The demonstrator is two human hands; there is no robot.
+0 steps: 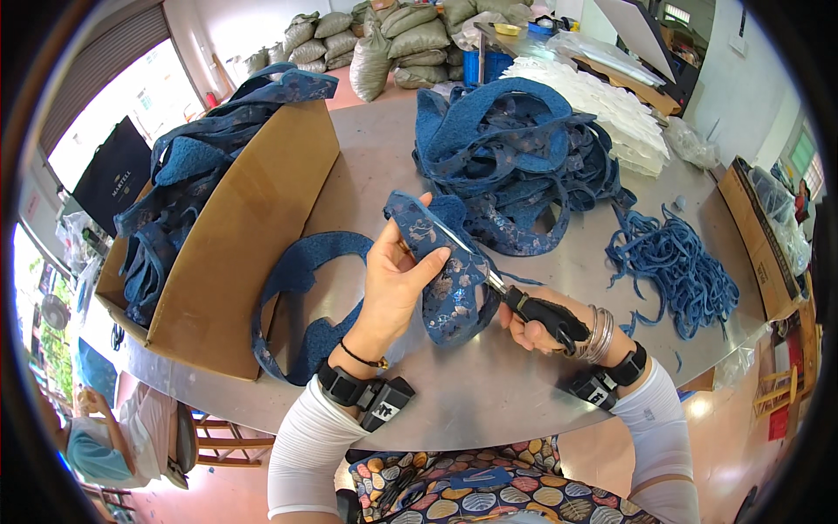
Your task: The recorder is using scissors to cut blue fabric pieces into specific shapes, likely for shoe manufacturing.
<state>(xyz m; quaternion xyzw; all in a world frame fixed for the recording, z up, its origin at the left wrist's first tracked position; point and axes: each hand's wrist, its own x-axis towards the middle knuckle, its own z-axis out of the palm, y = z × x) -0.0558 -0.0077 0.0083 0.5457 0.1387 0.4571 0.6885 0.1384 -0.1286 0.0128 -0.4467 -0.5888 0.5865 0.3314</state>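
My left hand (390, 278) pinches a blue floral fabric strip (449, 301) between thumb and fingers, above the middle of the metal table. In my right hand (526, 333) is a pair of scissors (548, 314) with black handles. Its blades point up and left and lie along the strip's edge, partly hidden by the cloth. Beside my left wrist, a looped length of the same blue fabric (301, 271) rests on the table. Beyond my hands lies a big tangled pile of blue fabric strips (515, 148).
A cardboard box (253, 201) heaped with blue fabric stands on the left. Thin blue trimmings (676, 271) lie on the right, near another carton (759, 236). White sheets (594, 100) are stacked at the back right. Sacks (410, 39) pile up by the far wall. A person (113, 441) sits at lower left.
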